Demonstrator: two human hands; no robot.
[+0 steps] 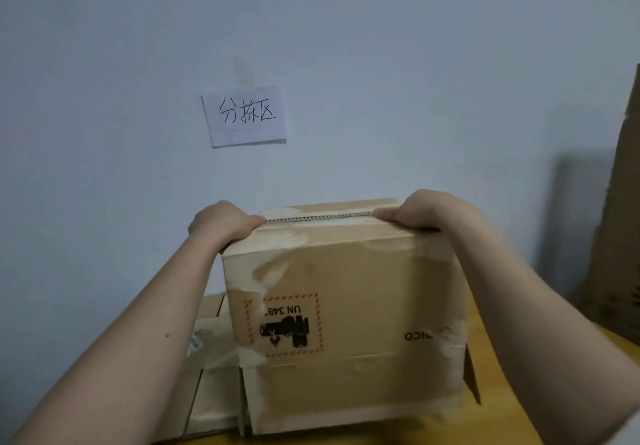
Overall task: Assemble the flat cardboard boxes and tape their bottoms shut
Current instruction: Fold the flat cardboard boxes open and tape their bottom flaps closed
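Big pale wall (381, 64) behind everything. Wooden bench (512, 420) down low, seen at the right of the box. Brown cardboard box (346, 289) standing on the bench in the middle, upside down, with the print on its front turned over. Top flaps folded shut, meeting along a thin seam (318, 218) that runs from one hand across to the other. Torn, scuffed patches on the front and near the top edge. Left hand (221, 225) on the top left corner of the box, fingers curled over the edge, thumb lying on top and pointing along the seam, gripping that corner. Right hand (420, 211) on the top right corner, fingers bent over the far side, thumb flat on top by the seam, gripping that corner too. Box held between the two hands, right under them, with both bare arms reaching in from the bottom corners. More flat cardboard (207, 385) lying on the bench to the left of the box, touching it low down. Tall cardboard sheets (623, 219) leaning by the wall at the far right. White paper sign (246, 116) stuck on the wall above the box, with hand-written marks. Red-edged label (284, 325) with a black picture on the box front, upside down.
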